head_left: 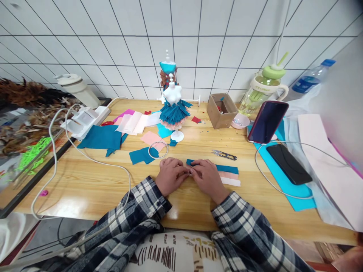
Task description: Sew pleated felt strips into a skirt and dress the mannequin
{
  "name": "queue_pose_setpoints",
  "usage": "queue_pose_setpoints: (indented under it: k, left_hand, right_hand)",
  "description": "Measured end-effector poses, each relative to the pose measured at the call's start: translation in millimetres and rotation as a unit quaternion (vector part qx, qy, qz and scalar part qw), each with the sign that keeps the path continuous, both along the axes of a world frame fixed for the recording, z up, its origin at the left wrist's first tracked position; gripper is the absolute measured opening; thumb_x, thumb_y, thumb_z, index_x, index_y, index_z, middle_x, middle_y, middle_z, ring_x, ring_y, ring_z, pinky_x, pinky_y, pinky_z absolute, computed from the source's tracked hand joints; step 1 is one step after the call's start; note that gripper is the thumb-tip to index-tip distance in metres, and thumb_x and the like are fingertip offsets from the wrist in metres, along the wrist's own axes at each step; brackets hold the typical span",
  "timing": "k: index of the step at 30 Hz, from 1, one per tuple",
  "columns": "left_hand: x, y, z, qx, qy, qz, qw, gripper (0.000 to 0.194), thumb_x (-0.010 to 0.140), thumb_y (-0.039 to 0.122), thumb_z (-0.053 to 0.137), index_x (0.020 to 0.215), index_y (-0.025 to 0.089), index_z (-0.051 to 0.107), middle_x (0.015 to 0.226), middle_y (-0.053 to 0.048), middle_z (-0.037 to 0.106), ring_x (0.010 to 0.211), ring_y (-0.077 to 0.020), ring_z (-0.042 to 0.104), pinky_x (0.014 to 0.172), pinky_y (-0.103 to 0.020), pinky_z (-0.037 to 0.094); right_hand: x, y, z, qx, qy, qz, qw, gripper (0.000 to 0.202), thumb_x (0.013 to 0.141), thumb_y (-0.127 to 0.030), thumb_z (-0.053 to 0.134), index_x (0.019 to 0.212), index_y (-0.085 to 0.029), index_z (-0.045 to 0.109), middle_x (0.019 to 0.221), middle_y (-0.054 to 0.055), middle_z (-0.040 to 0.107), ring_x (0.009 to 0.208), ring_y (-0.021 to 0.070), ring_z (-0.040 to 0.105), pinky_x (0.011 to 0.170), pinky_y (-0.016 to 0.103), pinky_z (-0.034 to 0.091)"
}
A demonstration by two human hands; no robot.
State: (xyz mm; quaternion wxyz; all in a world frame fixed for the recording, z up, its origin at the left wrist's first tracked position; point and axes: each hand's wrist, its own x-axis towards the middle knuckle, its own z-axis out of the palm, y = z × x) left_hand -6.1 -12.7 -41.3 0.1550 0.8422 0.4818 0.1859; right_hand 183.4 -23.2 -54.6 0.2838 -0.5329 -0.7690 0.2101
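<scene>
A teal strip (228,169), a pink strip (229,176) and a white strip (231,182) lie side by side on the table, partly under my right hand; I cannot tell if they are paper or cloth. My left hand (172,175) and my right hand (208,179) meet at the strips' left end, thumbs and fingertips pinched together there. The pinched part is mostly hidden. Just beyond my left hand lies a thin ring (167,151), over teal (138,155) and pink (154,140) pieces. Thread snips (224,155) lie beyond my right hand.
A small white dress form (172,94) with a ruffled teal and pink skirt stands ahead, another behind it. Right of it are a cardboard box (222,111), a pitcher (261,88) and phones (268,121). A power strip (87,121) and white cable (129,179) are left.
</scene>
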Motion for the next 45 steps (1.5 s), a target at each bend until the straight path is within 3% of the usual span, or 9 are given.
queue_pose_setpoints:
  k: [5, 7, 10, 13, 18, 23, 33, 45]
  left_hand:
    - [-1.7, -0.1, 1.6, -0.010, -0.055, 0.059, 0.997, 0.038, 0.080, 0.046, 0.068, 0.109, 0.021, 0.064, 0.091, -0.005, 0.064, 0.091, -0.0219, 0.053, 0.085, -0.038, 0.037]
    - [-2.2, 0.5, 0.4, -0.024, -0.052, 0.078, 0.995, 0.042, 0.074, 0.050, 0.072, 0.103, 0.021, 0.065, 0.092, -0.005, 0.063, 0.091, -0.0227, 0.053, 0.084, -0.038, 0.038]
    - [-4.7, 2.5, -0.6, -0.043, -0.028, 0.064, 0.997, 0.034, 0.072, 0.054, 0.072, 0.087, 0.024, 0.070, 0.096, -0.004, 0.064, 0.095, -0.0244, 0.053, 0.087, -0.041, 0.035]
    - [-10.9, 7.0, 2.3, -0.068, -0.064, 0.029, 0.995, 0.025, 0.081, 0.047, 0.063, 0.085, 0.025, 0.072, 0.097, -0.004, 0.064, 0.096, -0.0229, 0.054, 0.088, -0.041, 0.036]
    - [-17.7, 16.6, 6.2, -0.134, -0.136, -0.003, 0.982, 0.039, 0.094, 0.037, 0.039, 0.083, 0.023, 0.073, 0.092, -0.003, 0.067, 0.090, -0.0195, 0.057, 0.087, -0.037, 0.040]
    - [-14.4, 18.6, 0.5, -0.144, -0.116, 0.025, 0.982, 0.031, 0.087, 0.045, 0.054, 0.079, 0.023, 0.074, 0.090, -0.004, 0.069, 0.090, -0.0205, 0.059, 0.083, -0.035, 0.043]
    - [-14.1, 18.6, -1.6, -0.127, -0.119, 0.026, 0.984, 0.021, 0.080, 0.038, 0.062, 0.071, 0.022, 0.072, 0.089, -0.003, 0.069, 0.089, -0.0196, 0.061, 0.084, -0.034, 0.045]
    - [-12.2, 18.0, -0.2, -0.119, -0.120, 0.027, 0.985, 0.015, 0.077, 0.030, 0.064, 0.066, 0.021, 0.070, 0.090, -0.002, 0.070, 0.088, -0.0187, 0.063, 0.086, -0.034, 0.045]
  right_hand:
    - [3.5, 0.6, 0.5, 0.010, 0.050, -0.002, 0.999, 0.020, 0.092, -0.030, 0.055, 0.091, -0.025, 0.075, 0.104, 0.004, 0.070, 0.098, 0.0212, 0.060, 0.090, 0.040, 0.043]
    - [3.8, -0.7, 2.7, 0.027, 0.056, -0.005, 0.998, 0.019, 0.091, -0.030, 0.056, 0.093, -0.025, 0.074, 0.106, 0.005, 0.070, 0.099, 0.0216, 0.059, 0.091, 0.041, 0.043]
    - [3.2, -3.8, 8.0, 0.050, 0.046, 0.001, 0.998, 0.019, 0.089, -0.029, 0.058, 0.098, -0.026, 0.074, 0.110, 0.005, 0.068, 0.102, 0.0224, 0.058, 0.093, 0.042, 0.042]
    - [2.1, -7.0, 14.2, 0.062, 0.021, 0.017, 0.998, 0.020, 0.088, -0.027, 0.059, 0.101, -0.030, 0.073, 0.113, 0.003, 0.067, 0.104, 0.0229, 0.057, 0.094, 0.042, 0.041]
    - [1.1, -10.9, 20.1, 0.085, -0.025, 0.043, 0.995, 0.021, 0.087, -0.027, 0.058, 0.101, -0.032, 0.073, 0.118, 0.001, 0.067, 0.106, 0.0240, 0.054, 0.094, 0.044, 0.038]
    - [-0.1, -13.7, 19.3, 0.109, -0.076, 0.069, 0.989, 0.024, 0.090, -0.027, 0.055, 0.107, -0.032, 0.071, 0.127, 0.000, 0.064, 0.110, 0.0264, 0.051, 0.095, 0.048, 0.034]
    - [-0.3, -16.1, 19.7, 0.124, -0.096, 0.094, 0.983, 0.030, 0.091, -0.027, 0.054, 0.116, -0.034, 0.068, 0.132, -0.003, 0.062, 0.110, 0.0264, 0.051, 0.097, 0.048, 0.032]
    - [-1.6, -12.6, 15.0, 0.079, -0.008, 0.075, 0.994, 0.025, 0.091, -0.026, 0.054, 0.108, -0.032, 0.072, 0.119, 0.001, 0.069, 0.105, 0.0214, 0.058, 0.093, 0.042, 0.040]
